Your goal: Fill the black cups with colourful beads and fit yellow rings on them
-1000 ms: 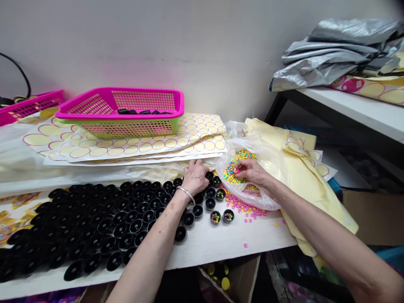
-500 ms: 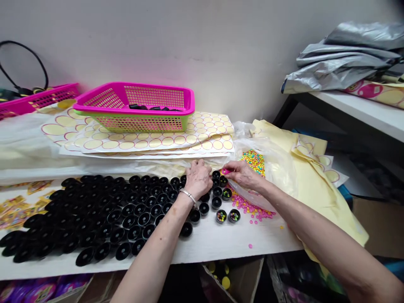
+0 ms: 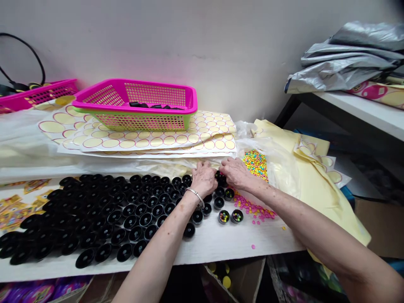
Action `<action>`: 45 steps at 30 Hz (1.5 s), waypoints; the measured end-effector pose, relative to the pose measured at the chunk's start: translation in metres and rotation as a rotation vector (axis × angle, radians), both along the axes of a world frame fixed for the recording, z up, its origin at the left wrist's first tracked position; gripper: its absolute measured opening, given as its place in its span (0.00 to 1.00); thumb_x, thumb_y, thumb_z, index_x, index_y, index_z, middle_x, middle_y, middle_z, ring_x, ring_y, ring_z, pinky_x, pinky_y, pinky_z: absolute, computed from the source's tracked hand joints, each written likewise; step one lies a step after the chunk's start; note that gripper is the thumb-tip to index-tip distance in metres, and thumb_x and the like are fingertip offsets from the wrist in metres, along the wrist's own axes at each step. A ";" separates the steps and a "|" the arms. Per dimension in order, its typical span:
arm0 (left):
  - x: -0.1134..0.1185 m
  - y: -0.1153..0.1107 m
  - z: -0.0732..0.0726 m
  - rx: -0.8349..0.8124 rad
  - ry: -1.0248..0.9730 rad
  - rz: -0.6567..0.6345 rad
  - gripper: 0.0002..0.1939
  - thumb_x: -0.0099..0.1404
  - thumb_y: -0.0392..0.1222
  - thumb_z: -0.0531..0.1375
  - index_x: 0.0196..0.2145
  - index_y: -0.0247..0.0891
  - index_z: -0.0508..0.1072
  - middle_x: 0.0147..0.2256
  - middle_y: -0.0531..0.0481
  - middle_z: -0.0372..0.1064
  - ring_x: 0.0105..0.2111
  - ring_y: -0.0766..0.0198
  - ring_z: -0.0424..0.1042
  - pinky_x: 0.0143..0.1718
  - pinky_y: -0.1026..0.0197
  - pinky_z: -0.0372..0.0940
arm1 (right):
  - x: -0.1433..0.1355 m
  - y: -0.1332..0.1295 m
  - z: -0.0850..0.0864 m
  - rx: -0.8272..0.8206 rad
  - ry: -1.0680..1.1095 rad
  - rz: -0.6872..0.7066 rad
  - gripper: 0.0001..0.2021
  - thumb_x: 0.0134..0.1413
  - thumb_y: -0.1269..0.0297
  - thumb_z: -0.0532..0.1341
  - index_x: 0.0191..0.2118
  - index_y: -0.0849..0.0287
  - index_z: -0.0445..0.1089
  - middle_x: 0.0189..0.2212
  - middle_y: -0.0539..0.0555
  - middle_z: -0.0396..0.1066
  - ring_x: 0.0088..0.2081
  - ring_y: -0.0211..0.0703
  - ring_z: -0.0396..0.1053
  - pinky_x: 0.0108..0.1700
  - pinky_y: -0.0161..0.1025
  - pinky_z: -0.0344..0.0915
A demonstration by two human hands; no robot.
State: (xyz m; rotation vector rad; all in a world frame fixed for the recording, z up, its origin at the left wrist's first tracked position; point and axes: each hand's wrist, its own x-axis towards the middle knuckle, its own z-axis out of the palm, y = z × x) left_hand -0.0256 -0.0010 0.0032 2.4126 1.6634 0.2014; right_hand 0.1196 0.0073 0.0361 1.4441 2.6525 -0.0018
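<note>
My right hand [image 3: 236, 172], fingers pinched, is over the small black cups at the right end of the group. A bit of a small pink scoop-like piece [image 3: 221, 173] shows at its fingertips. Close beside it, my left hand [image 3: 204, 180] has its fingers curled down among the cups, and its fingertips are hidden. Two black cups, one [image 3: 224, 216] beside another [image 3: 237, 216], hold coloured candies. Many open black cups [image 3: 145, 219] stand in rows to the left. Small multicoloured candies [image 3: 255, 163] lie in a clear plastic bag [image 3: 282, 166] behind my right hand.
Pink candies [image 3: 252, 207] are scattered in front of the bag on the white table [image 3: 217, 248]. Behind the cups, a pink and green basket [image 3: 142, 122] stands on sticker sheets [image 3: 217, 144]. A shelf [image 3: 362, 111] with silver bags [image 3: 350, 63] juts in at right.
My right hand has moved slightly left and turned over the cups, so the pink piece is now mostly hidden. My left hand stays almost in place; the view has shifted slightly.
</note>
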 end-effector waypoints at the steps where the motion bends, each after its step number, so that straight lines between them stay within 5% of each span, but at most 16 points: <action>1: 0.000 0.000 0.000 -0.007 -0.002 0.001 0.12 0.58 0.41 0.53 0.37 0.42 0.73 0.45 0.43 0.59 0.48 0.49 0.55 0.41 0.49 0.58 | 0.003 0.001 -0.002 -0.006 0.054 -0.014 0.10 0.47 0.76 0.53 0.33 0.62 0.71 0.35 0.59 0.68 0.41 0.48 0.62 0.35 0.39 0.54; 8: -0.008 -0.001 0.006 -0.013 -0.019 0.011 0.10 0.59 0.43 0.53 0.34 0.40 0.72 0.44 0.44 0.61 0.47 0.50 0.56 0.41 0.50 0.58 | 0.056 0.006 -0.023 -0.054 0.667 -0.198 0.05 0.50 0.70 0.56 0.30 0.62 0.68 0.30 0.53 0.67 0.35 0.40 0.63 0.37 0.35 0.57; 11: -0.008 -0.005 0.012 -0.003 -0.032 0.018 0.11 0.61 0.42 0.52 0.32 0.39 0.72 0.44 0.43 0.61 0.48 0.50 0.56 0.41 0.49 0.57 | 0.072 0.002 -0.027 0.046 0.425 -0.307 0.06 0.47 0.73 0.55 0.28 0.62 0.68 0.31 0.56 0.67 0.36 0.43 0.62 0.36 0.36 0.55; 15: -0.004 -0.010 0.016 0.000 -0.022 0.024 0.09 0.59 0.41 0.54 0.33 0.39 0.72 0.45 0.43 0.61 0.49 0.50 0.55 0.42 0.49 0.57 | 0.071 -0.001 -0.030 0.027 0.152 -0.245 0.07 0.41 0.78 0.54 0.24 0.62 0.68 0.30 0.58 0.67 0.36 0.45 0.61 0.34 0.37 0.52; 22: -0.013 -0.026 0.026 0.029 -0.134 0.084 0.07 0.58 0.43 0.58 0.32 0.40 0.73 0.44 0.46 0.64 0.49 0.52 0.57 0.46 0.50 0.59 | 0.082 0.005 -0.046 -0.292 0.819 -0.329 0.04 0.40 0.68 0.59 0.26 0.61 0.68 0.21 0.47 0.62 0.26 0.37 0.59 0.30 0.34 0.56; 28: -0.009 -0.082 0.016 0.394 -0.582 0.006 0.07 0.61 0.35 0.56 0.37 0.40 0.71 0.43 0.46 0.68 0.44 0.59 0.64 0.46 0.53 0.63 | 0.084 -0.005 -0.040 -0.461 1.296 -0.420 0.12 0.33 0.62 0.67 0.28 0.62 0.71 0.25 0.48 0.68 0.28 0.37 0.63 0.34 0.37 0.60; 32: 0.002 -0.130 -0.015 0.525 -0.719 -0.165 0.12 0.58 0.29 0.56 0.41 0.37 0.68 0.41 0.43 0.70 0.37 0.59 0.67 0.37 0.54 0.66 | 0.061 -0.010 -0.025 -0.429 1.158 -0.275 0.07 0.40 0.65 0.63 0.29 0.60 0.71 0.25 0.48 0.68 0.29 0.38 0.64 0.35 0.37 0.60; 37: 0.003 -0.160 -0.052 0.556 -0.690 -0.255 0.16 0.54 0.24 0.55 0.41 0.33 0.68 0.39 0.39 0.71 0.32 0.60 0.67 0.31 0.55 0.65 | 0.030 -0.014 -0.011 -0.189 0.650 0.018 0.06 0.50 0.71 0.56 0.32 0.59 0.71 0.30 0.52 0.70 0.36 0.41 0.63 0.40 0.37 0.57; 45: 0.000 -0.157 -0.063 0.576 -0.674 -0.231 0.13 0.55 0.26 0.53 0.37 0.34 0.69 0.37 0.40 0.72 0.30 0.61 0.66 0.29 0.56 0.65 | 0.003 -0.012 -0.006 -0.003 -0.011 0.151 0.09 0.48 0.74 0.55 0.32 0.61 0.71 0.34 0.59 0.69 0.38 0.47 0.59 0.33 0.40 0.50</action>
